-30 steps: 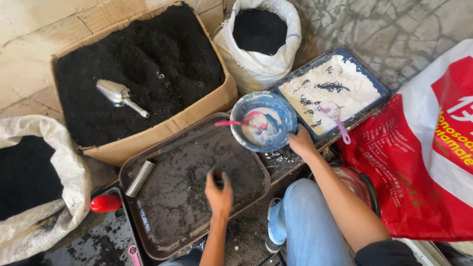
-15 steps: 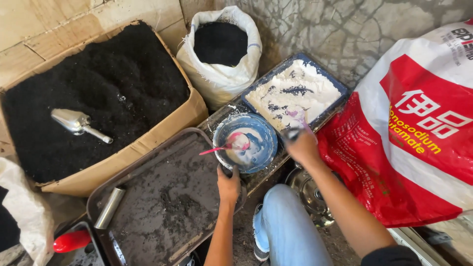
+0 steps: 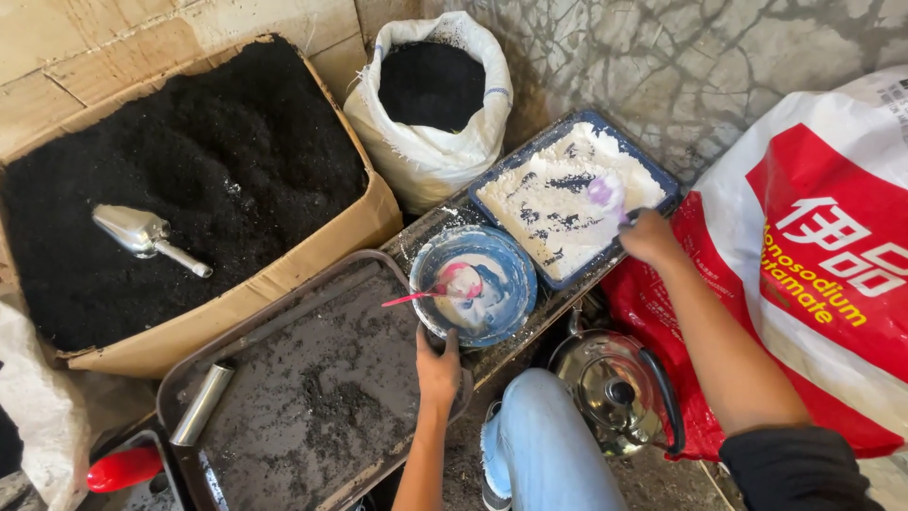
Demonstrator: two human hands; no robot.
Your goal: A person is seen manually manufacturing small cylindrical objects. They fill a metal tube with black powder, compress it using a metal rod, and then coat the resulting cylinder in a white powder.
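so the left hand [image 3: 438, 364] has its grip closed on the near rim of the blue bowl [image 3: 473, 284], thumb hooked over the edge, and that bowl sits between the dark brown tray [image 3: 312, 397] and the blue tray [image 3: 574, 201], with white paste smeared inside and a pink spoon [image 3: 430, 291] lying in it, handle poking out to the left. the right hand [image 3: 651, 237] is over at the right end of the blue tray, grip wrapped around a pale purple scoop [image 3: 605, 192] that's down in the white powder, which has a few black streaks in it. dark brown tray is dusted with black powder and has a small metal tube [image 3: 201, 404] lying at its left edge. behind that is a big cardboard box [image 3: 284, 274] full of black powder with a metal scoop [image 3: 142, 233] resting on top, and a white sack [image 3: 430, 142] of the same black stuff stands open just behind the blue tray. a steel kettle [image 3: 615, 388] sits near the knee, below the right forearm, and a red and white bag [image 3: 813, 274] leans at the right. a red handle [image 3: 123, 468] pokes in at bottom left, can't tell what it belongs to.
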